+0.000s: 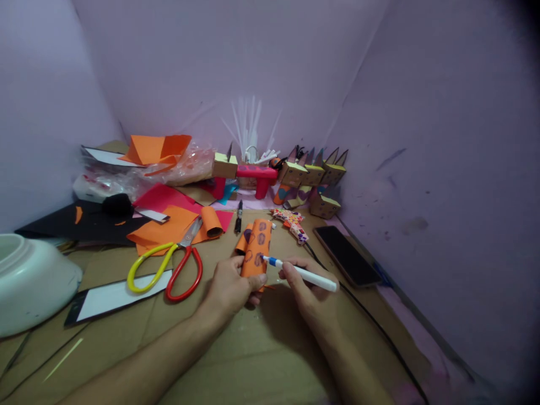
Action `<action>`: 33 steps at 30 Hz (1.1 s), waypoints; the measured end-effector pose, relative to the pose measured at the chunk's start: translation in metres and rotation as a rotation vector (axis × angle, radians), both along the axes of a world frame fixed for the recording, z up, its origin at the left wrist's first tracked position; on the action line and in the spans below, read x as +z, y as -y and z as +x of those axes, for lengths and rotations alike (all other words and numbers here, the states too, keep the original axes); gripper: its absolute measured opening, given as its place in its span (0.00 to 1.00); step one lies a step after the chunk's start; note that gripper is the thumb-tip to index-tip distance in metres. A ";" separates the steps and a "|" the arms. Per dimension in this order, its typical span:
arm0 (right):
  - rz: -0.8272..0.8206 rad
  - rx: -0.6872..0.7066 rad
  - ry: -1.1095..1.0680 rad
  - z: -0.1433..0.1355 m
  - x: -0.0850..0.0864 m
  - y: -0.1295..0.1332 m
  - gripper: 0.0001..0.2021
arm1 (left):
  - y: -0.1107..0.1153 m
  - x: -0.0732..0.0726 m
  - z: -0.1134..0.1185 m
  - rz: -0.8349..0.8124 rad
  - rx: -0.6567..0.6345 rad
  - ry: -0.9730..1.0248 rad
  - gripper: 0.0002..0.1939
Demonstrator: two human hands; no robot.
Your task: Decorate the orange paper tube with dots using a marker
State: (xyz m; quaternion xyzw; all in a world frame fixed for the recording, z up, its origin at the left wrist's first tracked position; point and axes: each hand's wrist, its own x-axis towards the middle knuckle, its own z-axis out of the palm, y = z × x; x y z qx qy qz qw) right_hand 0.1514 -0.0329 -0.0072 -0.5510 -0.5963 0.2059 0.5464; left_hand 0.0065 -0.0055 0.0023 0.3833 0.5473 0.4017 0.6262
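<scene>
An orange paper tube with dark purple spots is held by my left hand, the thumb lying across its lower end. My right hand grips a white marker with a blue collar, its tip touching or very near a spot on the tube. Another small orange piece shows along the tube's left side. Left of my hands lie scissors with one yellow and one red handle, blades on orange paper. Near the blades is a short orange roll. Beyond the spotted tube lies a black pen.
A white rounded container stands at far left. A phone lies on the right, beside a black cable. Several cardboard figures with pointed ears and a pink-legged figure stand along the back, near plastic wrapping.
</scene>
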 end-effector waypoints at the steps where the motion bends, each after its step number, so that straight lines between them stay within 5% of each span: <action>1: -0.010 0.004 -0.003 0.000 -0.001 0.000 0.12 | 0.000 0.001 0.000 -0.003 0.000 -0.009 0.13; 27: -0.004 -0.025 -0.029 -0.001 0.000 0.001 0.11 | 0.001 0.000 0.000 0.003 -0.015 -0.020 0.14; 33: 0.013 0.036 -0.357 -0.001 -0.002 -0.003 0.10 | 0.000 -0.003 -0.001 0.025 -0.027 0.008 0.14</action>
